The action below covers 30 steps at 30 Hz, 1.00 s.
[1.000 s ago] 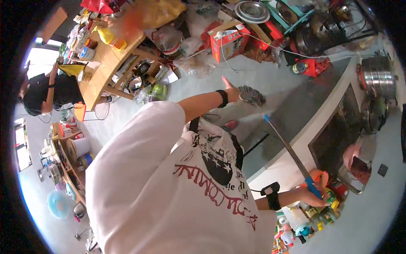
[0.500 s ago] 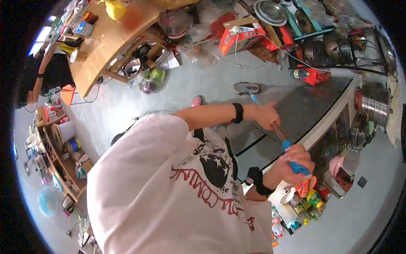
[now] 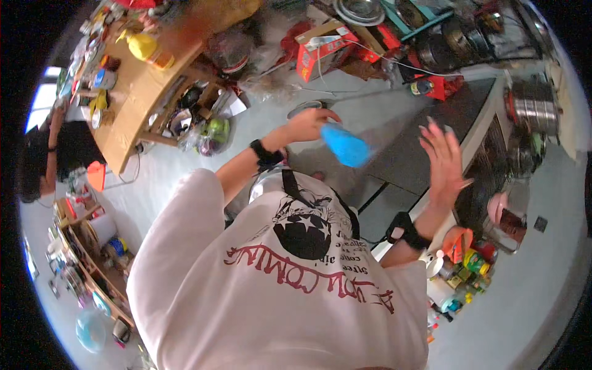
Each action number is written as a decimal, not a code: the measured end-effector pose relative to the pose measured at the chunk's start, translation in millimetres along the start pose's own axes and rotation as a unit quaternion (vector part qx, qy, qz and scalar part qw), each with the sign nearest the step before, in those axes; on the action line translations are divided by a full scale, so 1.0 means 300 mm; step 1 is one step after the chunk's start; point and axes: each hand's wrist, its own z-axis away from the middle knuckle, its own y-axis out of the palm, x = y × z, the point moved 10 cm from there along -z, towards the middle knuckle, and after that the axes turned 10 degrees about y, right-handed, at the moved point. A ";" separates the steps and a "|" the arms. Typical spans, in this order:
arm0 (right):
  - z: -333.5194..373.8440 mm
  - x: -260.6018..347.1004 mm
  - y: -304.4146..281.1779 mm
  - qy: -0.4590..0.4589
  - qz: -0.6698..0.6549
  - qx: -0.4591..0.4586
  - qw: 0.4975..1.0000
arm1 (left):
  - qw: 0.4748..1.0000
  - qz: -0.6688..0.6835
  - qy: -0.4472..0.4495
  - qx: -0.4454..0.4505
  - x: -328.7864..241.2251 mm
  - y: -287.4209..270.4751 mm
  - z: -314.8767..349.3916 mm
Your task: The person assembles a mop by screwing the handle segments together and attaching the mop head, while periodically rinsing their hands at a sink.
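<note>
My left hand (image 3: 306,125) is closed around a long pole near its thick blue grip (image 3: 345,145). The grip is smeared by motion and points up and to the right of that hand. Just beyond the fingers, a flat oval grey piece (image 3: 302,109) shows at floor level. It lines up with the pole, but the join is hidden. My right hand (image 3: 443,157) is off the pole, raised with its fingers spread and nothing in them. Both wrists wear black bands.
A wooden table (image 3: 139,80) with jars stands at the upper left, a person (image 3: 68,148) beside it. Bagged produce (image 3: 214,137) and a red box (image 3: 317,52) sit on the floor ahead. A low counter (image 3: 487,135) with pots runs along the right; several bottles (image 3: 468,271) stand lower right.
My right hand has let go of the blue grip and opened. My left hand has moved left with the pole, and the grip has swung left and up. The view has shifted slightly.
</note>
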 end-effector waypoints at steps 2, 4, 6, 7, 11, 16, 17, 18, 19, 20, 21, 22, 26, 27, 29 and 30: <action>-0.006 -0.355 -0.203 0.173 0.172 -0.115 0.963 | 0.996 0.072 0.012 -0.058 0.002 -0.039 0.010; 0.194 -0.658 -0.461 0.517 0.444 -0.260 0.685 | 0.997 0.049 0.055 -0.034 0.004 -0.024 0.014; 0.236 -0.701 -0.414 0.461 0.439 -0.233 0.735 | 0.995 0.022 0.095 -0.019 -0.012 -0.036 0.007; 0.238 -0.695 -0.358 0.394 0.446 -0.193 0.780 | 0.997 0.050 0.059 -0.030 -0.016 -0.037 0.009; 0.397 -0.639 -0.216 0.254 0.236 -0.212 0.914 | 0.999 0.003 -0.038 -0.025 0.063 -0.016 0.037; 0.589 -0.773 -0.252 0.301 -0.099 -0.294 0.902 | 0.999 0.040 -0.035 0.006 0.043 0.082 0.024; 0.603 -0.777 -0.262 0.307 -0.067 -0.296 0.902 | 0.999 0.032 -0.027 0.031 0.022 0.113 0.007; 0.597 -0.794 -0.275 0.305 -0.073 -0.304 0.899 | 0.998 0.026 -0.018 0.055 0.004 0.147 -0.014; 0.567 -0.795 -0.292 0.301 -0.023 -0.310 0.902 | 0.998 0.025 -0.017 0.063 -0.005 0.180 -0.033; 0.538 -0.780 -0.296 0.295 0.022 -0.314 0.902 | 0.995 -0.003 0.056 0.082 -0.060 0.223 -0.067; 0.527 -0.775 -0.285 0.293 0.013 -0.319 0.901 | 0.986 -0.030 0.130 0.101 -0.117 0.272 -0.090; 0.437 -0.651 -0.232 0.181 0.038 -0.279 0.942 | 0.986 -0.031 0.130 0.103 -0.119 0.310 -0.110; 0.343 -0.304 -0.022 -0.104 -0.077 -0.083 0.988 | 0.960 -0.103 0.194 0.173 -0.105 0.514 -0.151; 0.334 -0.243 -0.044 -0.107 -0.078 -0.083 0.988 | 0.945 -0.067 0.282 0.149 -0.134 0.537 -0.151; 0.319 -0.191 -0.039 -0.053 -0.136 0.056 0.988 | 0.956 -0.108 0.191 0.194 -0.189 0.593 -0.200; 0.336 -0.240 -0.094 -0.055 -0.137 0.050 0.988 | 0.958 -0.152 0.093 0.225 -0.170 0.614 -0.211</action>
